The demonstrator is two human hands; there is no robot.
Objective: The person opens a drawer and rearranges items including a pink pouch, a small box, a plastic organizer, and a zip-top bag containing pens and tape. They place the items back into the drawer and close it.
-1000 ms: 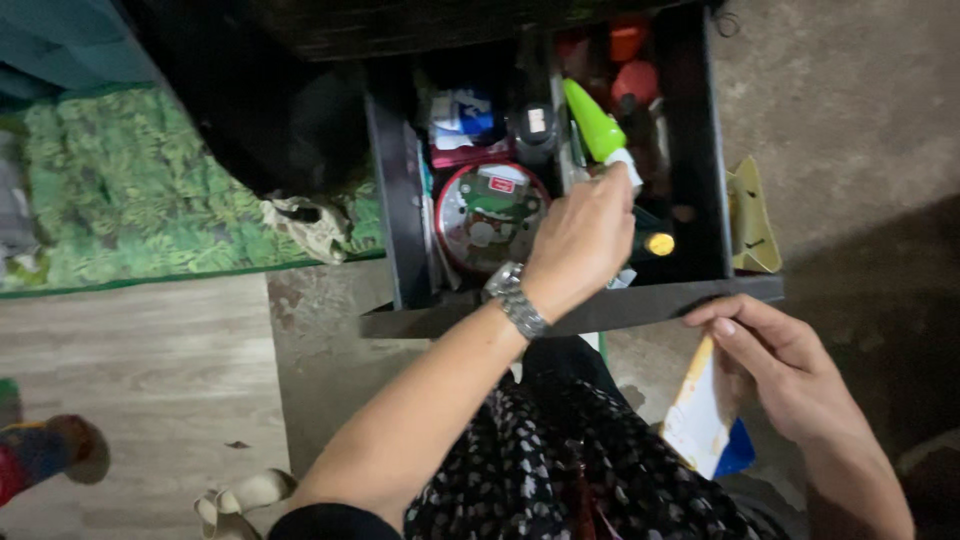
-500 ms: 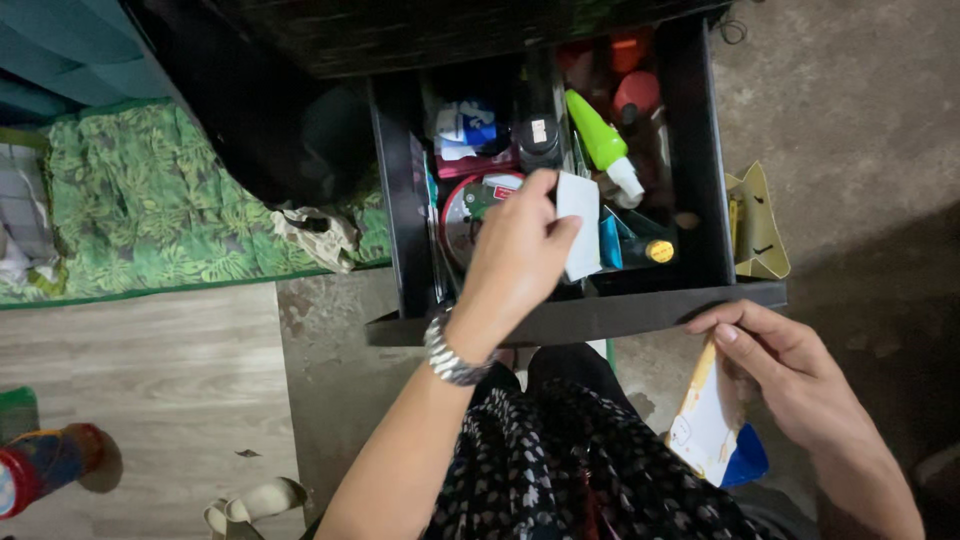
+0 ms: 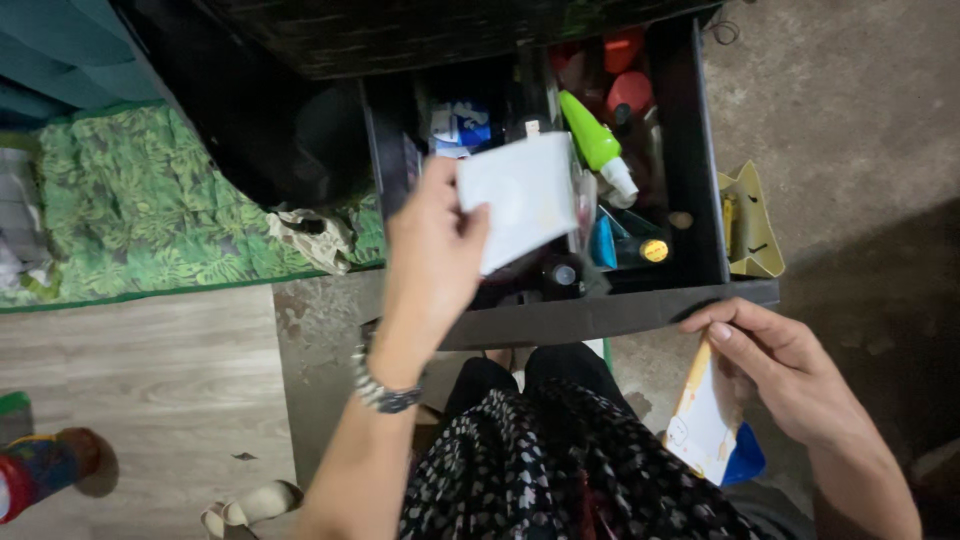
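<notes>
Far left of frame: green leaf-print mat (image 3: 150, 200) on the floor, soft and woven-looking; below it pale wood-grain flooring (image 3: 130, 400).

Centre left: left hand (image 3: 430, 255) raised over the open black drawer (image 3: 600, 315), thumb and fingers pinched shut on the lower left corner of a white flat packet (image 3: 520, 195). Packet is thin, matte, roughly square, slightly tilted, its long edge running from lower left to upper right. It sits up and to the right of the palm, above the drawer's left half, clear of the contents below. Metal-link watch (image 3: 383, 392) on that wrist.

Centre: drawer interior crowded. Green plastic bottle with white nozzle (image 3: 597, 148) lying slanted; red rounded caps (image 3: 630, 92) at upper right; small yellow-capped item (image 3: 654, 250) near the front wall.

Right: right hand (image 3: 775, 365) below the drawer front, curled closed around a yellow-and-white card with a blue corner (image 3: 710, 425), held upright. It is well apart from the white packet; left hand is the one on it. Bare concrete floor (image 3: 840, 120) beyond.
</notes>
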